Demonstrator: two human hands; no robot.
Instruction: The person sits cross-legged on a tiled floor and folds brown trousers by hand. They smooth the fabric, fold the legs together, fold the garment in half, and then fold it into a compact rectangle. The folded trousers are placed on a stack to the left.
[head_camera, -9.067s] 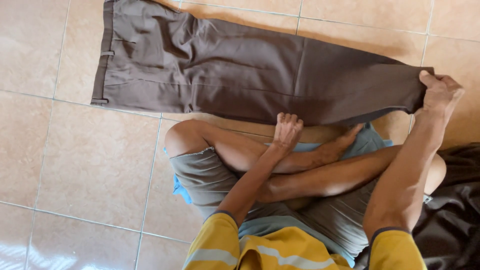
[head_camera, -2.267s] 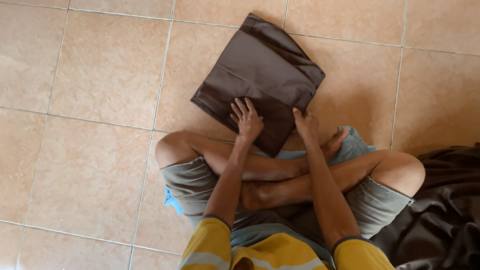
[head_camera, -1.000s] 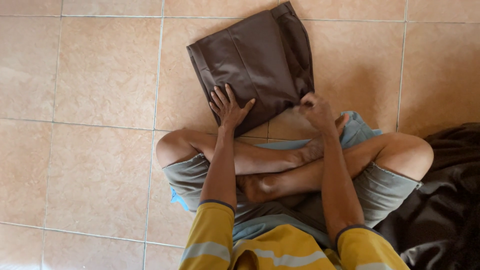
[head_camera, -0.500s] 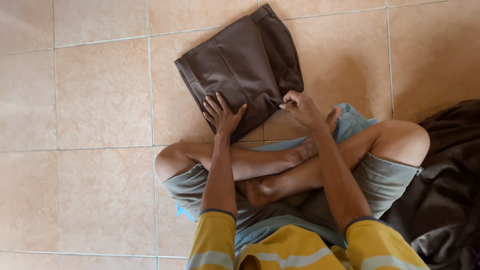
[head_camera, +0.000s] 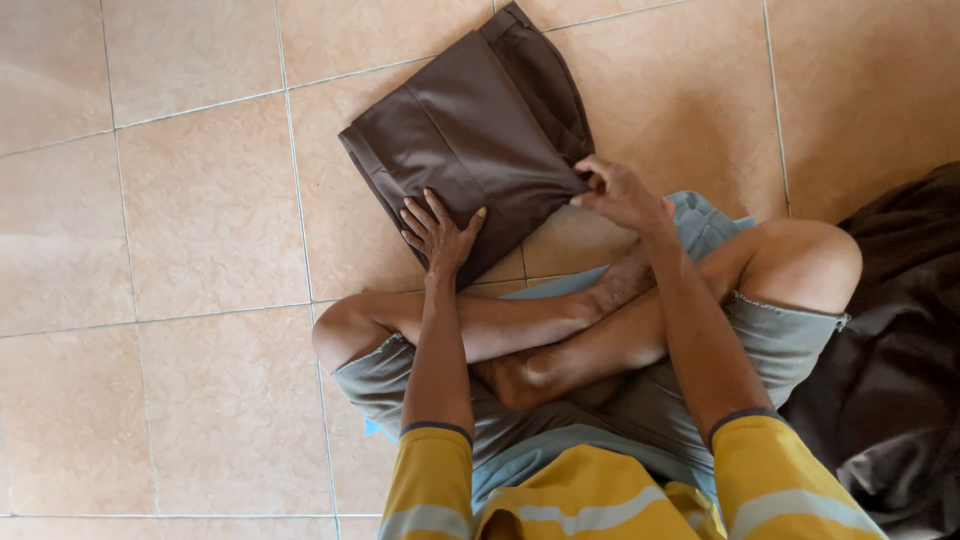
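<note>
Sitting posture: we sit cross-legged on the tiled floor (head_camera: 180, 200), knees apart, ankles crossed.
Main item: folded brown trousers (head_camera: 470, 140), a compact tilted rectangle flat on the floor, just beyond our shins.
Left hand: our left hand (head_camera: 438, 232) lies released, fingers spread, palm down on the near edge of the trousers.
Right hand: our right hand (head_camera: 618, 192) pinches the near right corner of the trousers, fingers closed on the cloth.
Clothing: yellow striped sleeves (head_camera: 430, 480) and grey shorts (head_camera: 780, 340), nearer us than the trousers.
Other cloth: a dark heap of fabric (head_camera: 890, 380), right of the trousers, touching our right knee.
</note>
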